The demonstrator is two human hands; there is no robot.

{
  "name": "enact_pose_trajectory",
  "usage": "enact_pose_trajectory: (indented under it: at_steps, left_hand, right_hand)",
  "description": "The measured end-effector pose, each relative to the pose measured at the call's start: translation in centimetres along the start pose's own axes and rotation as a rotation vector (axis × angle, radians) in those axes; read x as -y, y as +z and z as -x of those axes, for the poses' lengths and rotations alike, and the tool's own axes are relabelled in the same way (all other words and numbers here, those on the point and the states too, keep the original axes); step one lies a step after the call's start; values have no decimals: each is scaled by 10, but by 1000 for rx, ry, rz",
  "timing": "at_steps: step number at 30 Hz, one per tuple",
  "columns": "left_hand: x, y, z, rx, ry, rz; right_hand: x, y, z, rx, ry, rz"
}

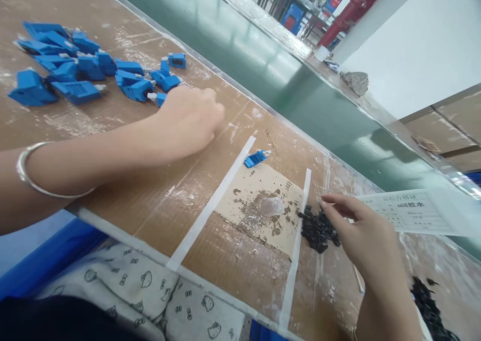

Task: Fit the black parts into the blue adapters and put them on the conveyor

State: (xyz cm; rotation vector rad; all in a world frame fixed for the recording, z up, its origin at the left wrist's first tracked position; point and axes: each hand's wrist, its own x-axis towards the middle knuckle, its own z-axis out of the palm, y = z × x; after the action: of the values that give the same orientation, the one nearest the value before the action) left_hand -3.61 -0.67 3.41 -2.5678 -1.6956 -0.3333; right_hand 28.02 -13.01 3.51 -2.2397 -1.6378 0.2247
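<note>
My left hand (193, 118) is closed, knuckles up, over the table beside a loose group of blue plastic parts (90, 66) with pale tips. Its fingertips are turned away, so anything in them is hidden. My right hand (370, 241) pinches thumb and forefinger together by a pile of small black pieces (318, 231); whatever is between the fingertips is too small to make out. One single blue part (256, 158) lies between the hands, at the top edge of a stained cardboard square (233, 203). A small clear round dish or blob (272, 207) sits on that square.
White tape strips (214, 201) flank the cardboard on the brown table. Behind my right hand is a printed paper label (413, 211). More black pieces (428, 306) lie at lower right. A green strip (263, 75) with a raised ledge runs along the far side.
</note>
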Motion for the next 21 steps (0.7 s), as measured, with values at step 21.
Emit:
enact_pose_trajectory:
  at_steps: [21]
  left_hand:
    - [-38, 53, -10, 78, 285, 663]
  right_hand:
    - [-16, 18, -8, 213, -214, 61]
